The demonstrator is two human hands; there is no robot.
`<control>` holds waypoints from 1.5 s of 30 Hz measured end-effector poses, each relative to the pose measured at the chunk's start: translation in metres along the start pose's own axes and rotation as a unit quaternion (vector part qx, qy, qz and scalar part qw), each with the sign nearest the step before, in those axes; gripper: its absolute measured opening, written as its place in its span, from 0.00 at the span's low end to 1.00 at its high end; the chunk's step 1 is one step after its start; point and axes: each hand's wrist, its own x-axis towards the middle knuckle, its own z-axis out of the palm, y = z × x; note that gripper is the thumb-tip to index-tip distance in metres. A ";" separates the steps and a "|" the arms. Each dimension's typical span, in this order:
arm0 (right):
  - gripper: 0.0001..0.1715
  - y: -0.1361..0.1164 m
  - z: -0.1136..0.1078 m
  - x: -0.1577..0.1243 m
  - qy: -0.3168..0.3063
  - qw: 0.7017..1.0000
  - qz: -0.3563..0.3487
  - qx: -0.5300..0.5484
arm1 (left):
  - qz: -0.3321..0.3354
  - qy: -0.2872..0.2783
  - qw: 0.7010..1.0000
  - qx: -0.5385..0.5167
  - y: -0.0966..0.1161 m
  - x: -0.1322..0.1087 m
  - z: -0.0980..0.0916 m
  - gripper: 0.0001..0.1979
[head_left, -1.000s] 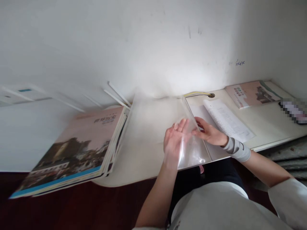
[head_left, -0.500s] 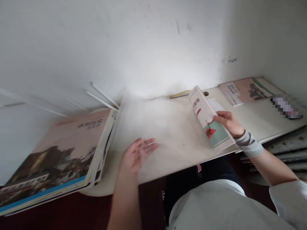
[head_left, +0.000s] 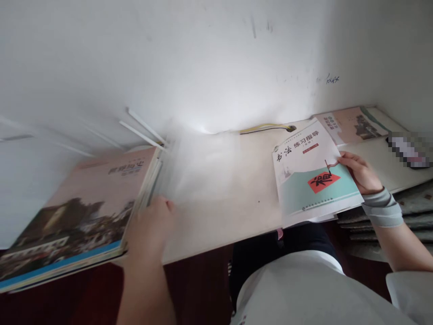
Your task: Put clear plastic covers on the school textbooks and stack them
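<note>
A calligraphy workbook (head_left: pixel 304 180) with a white and green cover and a red diamond lies at the right side of the table, tilted at an angle. My right hand (head_left: pixel 360 171) grips its right edge, thumb over the cover. At the left, my left hand (head_left: pixel 154 221) is smeared by motion beside the right side of a stack of history textbooks (head_left: pixel 98 194); whether it touches them I cannot make out, and its fingers are mostly hidden.
The white table (head_left: pixel 216 225) stands against a marked wall (head_left: pixel 216 67). Another textbook (head_left: pixel 355 126) lies at the back right, near a phone-like blurred object (head_left: pixel 409 151). Yellow and dark cables (head_left: pixel 267 127) run to a hole. White rods (head_left: pixel 145 128) lean behind the stack.
My left hand has moved left toward the textbook stack. The workbook has been turned from nearly edge-on to lying flatter, its cover facing up, and shifted right with my right hand.
</note>
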 end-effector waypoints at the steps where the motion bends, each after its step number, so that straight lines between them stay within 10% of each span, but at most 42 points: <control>1: 0.10 0.006 -0.002 -0.001 -0.006 1.000 0.005 -0.008 | -0.020 0.016 1.000 -0.002 0.009 -0.007 -0.006 0.14; 5: 0.18 0.032 -0.004 -0.001 -0.036 0.998 0.027 -0.054 | 0.087 0.174 0.977 -0.083 0.065 -0.039 -0.017 0.17; 9: 0.27 0.050 -0.004 0.005 -0.032 0.982 0.049 -0.179 | 0.278 0.039 0.930 -0.239 0.134 -0.057 0.008 0.21; 13: 0.37 0.064 -0.004 0.008 0.010 0.912 -0.022 -0.410 | 0.266 -0.028 0.938 -0.220 0.175 -0.059 0.046 0.26; 19: 0.22 0.082 -0.005 0.006 0.033 0.842 -0.125 -0.524 | 0.253 0.012 0.952 -0.173 0.177 -0.062 0.067 0.32; 40: 0.26 0.076 -0.030 0.018 0.097 0.830 -0.119 -0.536 | 0.264 -0.041 0.956 -0.121 0.193 -0.055 0.054 0.37; 45: 0.33 0.066 -0.044 0.027 0.122 0.803 -0.098 -0.575 | 0.357 -0.035 0.918 -0.171 0.202 -0.066 0.048 0.42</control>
